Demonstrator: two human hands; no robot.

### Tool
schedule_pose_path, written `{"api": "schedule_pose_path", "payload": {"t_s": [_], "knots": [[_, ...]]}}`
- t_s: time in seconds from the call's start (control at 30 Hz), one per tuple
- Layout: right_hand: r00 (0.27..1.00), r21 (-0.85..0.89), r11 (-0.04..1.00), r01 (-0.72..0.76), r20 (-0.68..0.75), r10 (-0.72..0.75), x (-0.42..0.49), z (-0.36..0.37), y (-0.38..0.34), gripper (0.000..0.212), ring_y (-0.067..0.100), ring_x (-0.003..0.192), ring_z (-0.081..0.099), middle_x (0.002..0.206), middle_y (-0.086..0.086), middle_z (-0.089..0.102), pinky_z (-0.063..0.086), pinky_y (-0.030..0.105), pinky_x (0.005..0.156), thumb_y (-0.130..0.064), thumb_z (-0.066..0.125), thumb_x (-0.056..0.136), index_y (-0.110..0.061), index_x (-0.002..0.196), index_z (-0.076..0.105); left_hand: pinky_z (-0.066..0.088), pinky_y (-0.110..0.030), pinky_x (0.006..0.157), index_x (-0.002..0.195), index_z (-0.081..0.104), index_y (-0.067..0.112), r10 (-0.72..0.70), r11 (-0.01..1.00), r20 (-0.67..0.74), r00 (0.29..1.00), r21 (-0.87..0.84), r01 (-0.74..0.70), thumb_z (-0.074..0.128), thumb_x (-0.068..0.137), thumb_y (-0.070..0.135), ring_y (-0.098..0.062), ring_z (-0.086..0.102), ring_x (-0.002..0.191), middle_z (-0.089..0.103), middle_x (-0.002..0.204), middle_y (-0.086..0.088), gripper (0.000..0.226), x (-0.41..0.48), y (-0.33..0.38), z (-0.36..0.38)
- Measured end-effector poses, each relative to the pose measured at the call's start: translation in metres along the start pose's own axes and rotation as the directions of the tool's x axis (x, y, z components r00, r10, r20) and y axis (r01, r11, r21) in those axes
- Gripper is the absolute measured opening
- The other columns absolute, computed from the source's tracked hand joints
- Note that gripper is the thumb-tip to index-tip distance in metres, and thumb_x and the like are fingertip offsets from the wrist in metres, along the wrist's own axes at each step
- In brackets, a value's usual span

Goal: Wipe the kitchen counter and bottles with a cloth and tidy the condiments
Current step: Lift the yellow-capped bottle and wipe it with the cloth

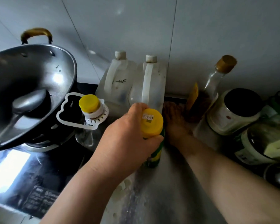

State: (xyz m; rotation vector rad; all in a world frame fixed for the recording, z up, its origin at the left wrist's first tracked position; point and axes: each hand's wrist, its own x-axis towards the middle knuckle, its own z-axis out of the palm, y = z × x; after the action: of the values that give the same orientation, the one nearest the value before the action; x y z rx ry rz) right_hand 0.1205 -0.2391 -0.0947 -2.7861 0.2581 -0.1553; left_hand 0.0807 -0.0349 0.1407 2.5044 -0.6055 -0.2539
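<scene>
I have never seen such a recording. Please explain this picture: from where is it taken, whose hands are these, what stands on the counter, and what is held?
There is no machine. A person wears one camera on the head, and it looks down at their own two hands. The left hand grips a yellow-capped bottle by its top. The right hand lies flat on the grey counter, fingers straight; I cannot make out a cloth under it. Behind stand two white jugs. At right are a glass bottle and jars; at left, a wok on the stove.
</scene>
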Motion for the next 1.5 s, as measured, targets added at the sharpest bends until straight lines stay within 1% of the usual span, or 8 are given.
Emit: {"api": "schedule_pose_path", "payload": {"t_s": [0.13,0.3,0.47,0.77,0.9,1.07,1.2,1.5], "knots": [[0.998,0.187,0.98,0.062,-0.029,-0.058,-0.08,-0.016,-0.017,0.066,0.009,0.145,-0.027,0.159,-0.004,-0.013,-0.02,0.029,0.117,-0.013,0.037,0.099,-0.012,0.151,-0.002,0.043,-0.019,0.069,0.125,0.033,0.041,0.012,1.0,0.015,1.0,0.014,-0.012,0.072,0.071,0.053,-0.007,0.055,0.084,0.052,0.095,0.016,0.068,0.0,0.003,-0.003],[0.997,0.177,0.981,0.076,-0.034,-0.071,-0.137,-0.005,-0.016,0.064,0.027,0.151,-0.006,0.162,0.007,-0.006,-0.011,0.031,0.119,-0.034,-0.012,0.096,-0.016,0.153,0.009,0.043,-0.018,0.068,0.124,0.032,0.042,0.019,1.0,0.044,0.999,0.023,-0.02,0.072,0.071,0.053,-0.007,0.055,0.085,0.054,0.098,0.015,0.068,0.004,0.004,-0.004],[0.998,0.163,0.987,0.006,-0.067,0.005,-0.056,-0.008,-0.013,0.066,0.035,0.147,0.01,0.159,0.018,0.018,-0.002,0.035,0.119,-0.005,0.05,0.089,-0.004,0.151,0.025,0.039,-0.012,0.063,0.123,0.031,0.044,0.032,0.999,0.041,0.999,0.014,-0.033,0.072,0.07,0.053,-0.005,0.053,0.083,0.05,0.094,0.018,0.068,0.003,0.0,-0.003],[0.999,0.115,0.993,-0.008,0.045,0.003,-0.001,-0.009,-0.001,0.07,0.034,0.149,0.01,0.161,0.015,0.013,0.013,0.053,0.118,-0.021,0.053,0.093,-0.01,0.153,0.021,0.043,-0.018,0.069,0.125,0.031,0.042,0.009,1.0,0.04,0.999,-0.002,-0.009,0.072,0.071,0.052,-0.007,0.055,0.085,0.052,0.097,0.017,0.069,0.002,0.002,-0.003],[0.989,0.124,0.984,0.129,0.053,-0.136,-0.078,-0.026,-0.013,0.081,0.012,0.146,-0.024,0.161,-0.003,-0.014,-0.018,0.031,0.118,-0.006,0.047,0.09,-0.013,0.153,-0.002,0.043,-0.021,0.07,0.124,0.033,0.04,0.004,1.0,0.052,0.999,-0.005,-0.004,0.073,0.071,0.05,-0.01,0.056,0.087,0.053,0.098,0.016,0.067,0.003,0.003,-0.004],[0.986,-0.051,0.987,0.151,0.076,-0.147,-0.173,-0.011,0.021,0.054,0.026,0.15,0.011,0.161,0.011,0.019,0.012,0.04,0.119,-0.027,0.028,0.098,-0.015,0.151,0.028,0.047,-0.023,0.072,0.122,0.033,0.041,0.005,1.0,0.066,0.998,-0.022,-0.004,0.073,0.071,0.05,-0.009,0.057,0.087,0.055,0.099,0.015,0.065,0.003,0.001,-0.006],[0.999,-0.046,0.998,0.039,-0.008,-0.04,-0.162,-0.024,-0.002,0.063,0.024,0.148,0.01,0.156,0.01,0.031,-0.006,0.033,0.119,-0.023,0.003,0.095,-0.015,0.15,0.033,0.048,-0.023,0.075,0.125,0.032,0.041,0.021,1.0,0.057,0.998,-0.006,-0.021,0.072,0.072,0.051,-0.011,0.058,0.091,0.056,0.104,0.013,0.068,0.004,0.002,-0.004],[0.991,0.033,0.999,-0.031,0.13,0.027,-0.005,0.005,0.003,0.077,0.039,0.147,0.011,0.16,0.019,0.013,0.014,0.052,0.117,-0.022,0.058,0.089,-0.008,0.154,0.019,0.04,-0.018,0.068,0.125,0.033,0.041,0.007,1.0,0.037,0.999,-0.008,-0.006,0.073,0.07,0.051,-0.008,0.056,0.086,0.054,0.099,0.017,0.068,0.003,0.001,-0.002]]}}
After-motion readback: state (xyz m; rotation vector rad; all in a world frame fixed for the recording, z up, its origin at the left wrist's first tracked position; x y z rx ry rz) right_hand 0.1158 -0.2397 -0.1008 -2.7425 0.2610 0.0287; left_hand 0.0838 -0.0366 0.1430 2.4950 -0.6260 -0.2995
